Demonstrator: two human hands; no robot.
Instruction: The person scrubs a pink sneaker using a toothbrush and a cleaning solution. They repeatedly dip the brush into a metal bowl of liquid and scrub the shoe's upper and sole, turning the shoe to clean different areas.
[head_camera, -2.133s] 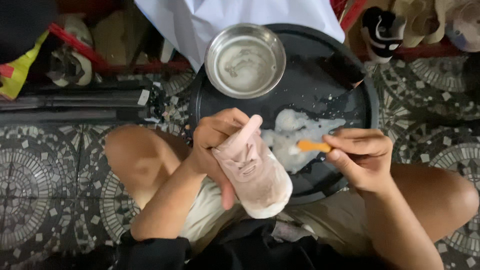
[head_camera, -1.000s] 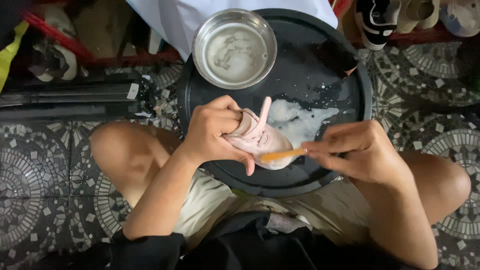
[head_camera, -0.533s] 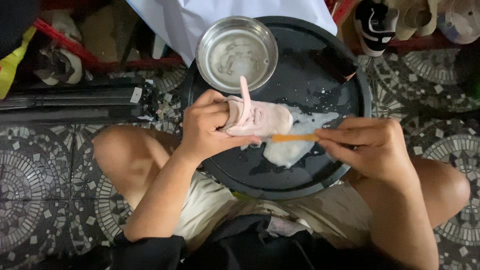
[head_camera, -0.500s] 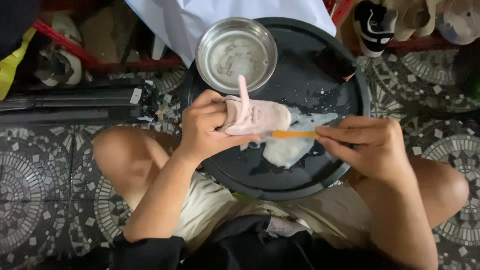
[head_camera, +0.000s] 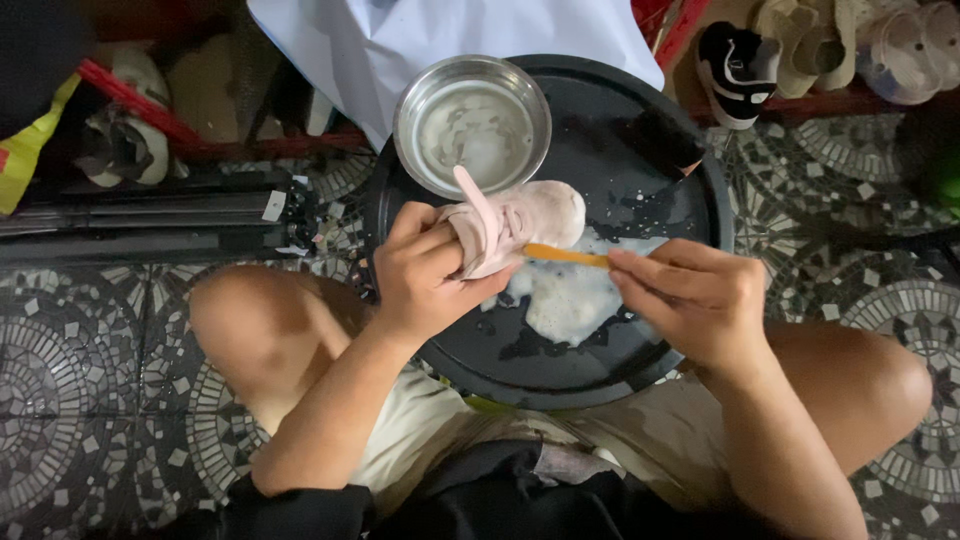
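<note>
Item: small pale pink fabric shoe (head_camera: 520, 222) with a loose pink tongue or strap sticking up. Position: held on its side above the round black plastic basin (head_camera: 690, 190), just in front of the steel bowl.

Left hand (head_camera: 425, 280): fingers wrapped tight around the heel end of the shoe, thumb on top; the toe points to the person's right.

Right hand (head_camera: 695, 295): fingers pressed together, pinching the slim orange-handled brush (head_camera: 565, 255). The brush head lies against the lower side of the shoe; its bristles are hidden.

Basin contents: patch of white soapy foam (head_camera: 570, 300) directly below the shoe; scattered wet flecks on the black floor of the basin.

Round stainless-steel bowl (head_camera: 472, 125): sits on the far rim of the basin and holds cloudy liquid.

Surroundings: patterned mosaic tile floor (head_camera: 90, 380); black-and-white sneaker (head_camera: 738, 62) and pale sandals on a rack beyond the basin; white cloth behind the bowl.

Step in hand, as judged: scrubbing the side of the shoe near the sole, mid-clean.

Next move calls for, as judged: a steady hold by the left hand, short brush strokes along the seam, and a turn of the shoe to present an unscrubbed face.
</note>
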